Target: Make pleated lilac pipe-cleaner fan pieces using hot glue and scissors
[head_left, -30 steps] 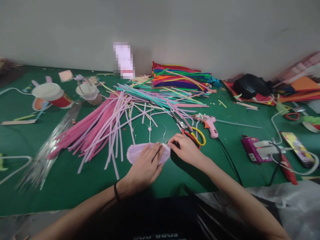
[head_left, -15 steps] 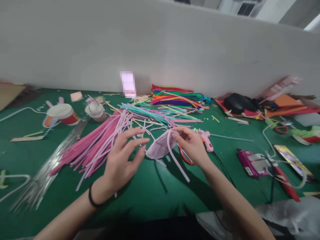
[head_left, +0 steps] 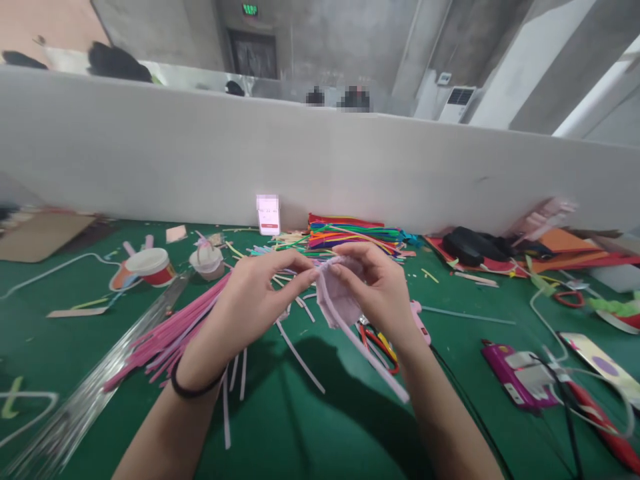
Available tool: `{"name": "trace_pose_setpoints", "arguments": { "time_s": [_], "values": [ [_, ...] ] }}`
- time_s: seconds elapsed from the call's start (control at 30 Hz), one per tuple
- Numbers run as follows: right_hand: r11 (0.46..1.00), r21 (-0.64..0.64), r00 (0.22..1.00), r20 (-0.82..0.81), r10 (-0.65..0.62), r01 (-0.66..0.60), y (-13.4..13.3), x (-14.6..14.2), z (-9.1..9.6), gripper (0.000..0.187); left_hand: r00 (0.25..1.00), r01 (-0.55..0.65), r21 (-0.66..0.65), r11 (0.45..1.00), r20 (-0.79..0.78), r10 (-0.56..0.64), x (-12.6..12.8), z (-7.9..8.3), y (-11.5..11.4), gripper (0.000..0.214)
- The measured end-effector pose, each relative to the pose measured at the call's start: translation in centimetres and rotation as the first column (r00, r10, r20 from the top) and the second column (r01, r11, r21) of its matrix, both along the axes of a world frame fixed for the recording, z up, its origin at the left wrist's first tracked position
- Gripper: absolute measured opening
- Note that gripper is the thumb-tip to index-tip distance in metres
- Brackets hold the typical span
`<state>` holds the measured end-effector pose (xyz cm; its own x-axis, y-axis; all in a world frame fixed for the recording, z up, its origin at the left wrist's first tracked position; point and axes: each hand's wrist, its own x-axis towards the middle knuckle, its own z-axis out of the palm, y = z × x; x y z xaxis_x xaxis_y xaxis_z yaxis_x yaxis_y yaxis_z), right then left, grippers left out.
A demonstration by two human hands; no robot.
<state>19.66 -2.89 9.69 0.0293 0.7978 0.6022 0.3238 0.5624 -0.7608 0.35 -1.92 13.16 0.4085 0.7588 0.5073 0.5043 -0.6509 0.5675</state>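
A small lilac piece, which looks made of pipe cleaners, is up off the table between my two hands. My right hand grips its upper right edge with thumb and fingers. The thumb and forefinger of my left hand are pinched at its upper left edge. One thick lilac pipe cleaner trails from the piece down to the right. Below my left hand, thinner lilac strands hang or lie; where they begin is hidden. Pink pipe cleaners lie in a bundle beside my left forearm.
Coloured pipe cleaners and a phone are at the back by the white partition. Clear-wrapped stems and a paper cup lie left. A pink glue gun, purple power strip and cables are right.
My left hand, open and apart before, has moved right and closed on the edge of the lilac piece. The piece has turned more upright. My view has tilted up, showing more beyond the partition.
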Motion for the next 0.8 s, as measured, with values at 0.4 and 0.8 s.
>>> {"name": "trace_pose_setpoints", "arguments": {
  "time_s": [0.4, 0.8],
  "values": [
    [0.999, -0.011, 0.999, -0.003, 0.05, -0.05, -0.5, -0.1, 0.5, 0.011, 0.994, -0.044, -0.023, 0.999, 0.103, 0.046, 0.6, -1.1, 0.1, 0.017],
    [0.99, -0.077, 0.989, -0.1, 0.111, -0.119, 0.1, -0.7, -0.1, 0.019, 0.998, -0.04, -0.025, 0.999, 0.051, 0.041, 0.6, -1.1, 0.6, 0.023]
  ]
}}
